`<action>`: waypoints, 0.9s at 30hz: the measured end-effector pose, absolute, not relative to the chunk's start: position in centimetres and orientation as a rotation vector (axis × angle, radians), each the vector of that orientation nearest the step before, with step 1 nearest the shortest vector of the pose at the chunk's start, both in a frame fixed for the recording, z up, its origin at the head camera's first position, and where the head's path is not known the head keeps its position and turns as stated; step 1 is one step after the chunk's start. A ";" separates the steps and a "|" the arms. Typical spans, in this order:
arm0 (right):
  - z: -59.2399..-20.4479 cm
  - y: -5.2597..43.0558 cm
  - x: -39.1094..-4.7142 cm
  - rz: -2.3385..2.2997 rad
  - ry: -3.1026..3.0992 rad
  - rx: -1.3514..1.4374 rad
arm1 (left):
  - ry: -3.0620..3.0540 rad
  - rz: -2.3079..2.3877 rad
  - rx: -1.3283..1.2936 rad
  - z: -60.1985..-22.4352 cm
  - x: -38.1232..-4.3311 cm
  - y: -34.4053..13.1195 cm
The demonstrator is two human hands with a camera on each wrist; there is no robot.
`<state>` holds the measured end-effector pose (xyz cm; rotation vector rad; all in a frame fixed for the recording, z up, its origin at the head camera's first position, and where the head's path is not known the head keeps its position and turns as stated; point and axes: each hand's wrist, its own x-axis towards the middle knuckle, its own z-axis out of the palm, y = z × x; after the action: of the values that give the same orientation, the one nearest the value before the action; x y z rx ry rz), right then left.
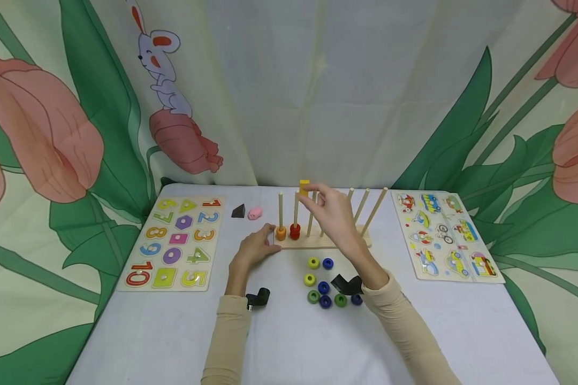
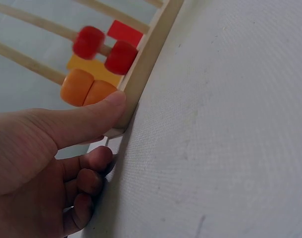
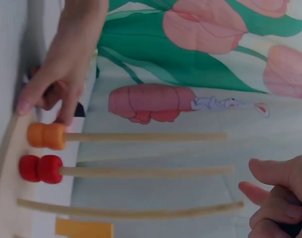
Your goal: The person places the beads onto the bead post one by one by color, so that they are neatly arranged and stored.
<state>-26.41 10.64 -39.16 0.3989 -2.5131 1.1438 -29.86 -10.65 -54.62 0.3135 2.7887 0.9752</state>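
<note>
The wooden peg stand [image 1: 318, 244] has a row of upright pegs on a long base. My left hand [image 1: 254, 250] grips the base's left end, the thumb [image 2: 114, 101] on its front edge. Orange beads [image 3: 46, 136] sit on the first peg. The second peg carries two red beads [image 1: 295, 231]; in the left wrist view the upper red bead [image 2: 89, 43] is blurred, a small gap above the lower one. My right hand [image 1: 334, 214] is near the top of the second peg. In the right wrist view its thumb [image 3: 270, 171] and index finger are apart with nothing between them.
Several loose yellow, blue and green beads [image 1: 324, 287] lie in front of the stand. A number puzzle board [image 1: 207, 267] is at left, a vehicle puzzle board [image 1: 428, 235] at right. Behind the stand are a dark wedge [image 1: 238, 211], a pink toy [image 1: 255, 213] and a yellow block [image 1: 304, 185].
</note>
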 end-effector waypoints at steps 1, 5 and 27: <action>-39.4 11.0 -26.0 1.157 -2.515 0.385 | 2.786 0.978 0.310 -54.6 -29.9 -10.6; -41.3 12.7 -24.3 1.190 -2.564 0.325 | 2.777 0.976 0.292 -54.6 -29.9 -10.6; -54.3 17.1 -21.2 1.175 -2.922 0.180 | 2.759 1.002 0.275 -54.6 -29.9 -10.6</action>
<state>-21.24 17.10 -54.31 0.1804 -2.9225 1.1754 -29.88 -10.60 -54.59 0.2750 2.7588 1.0021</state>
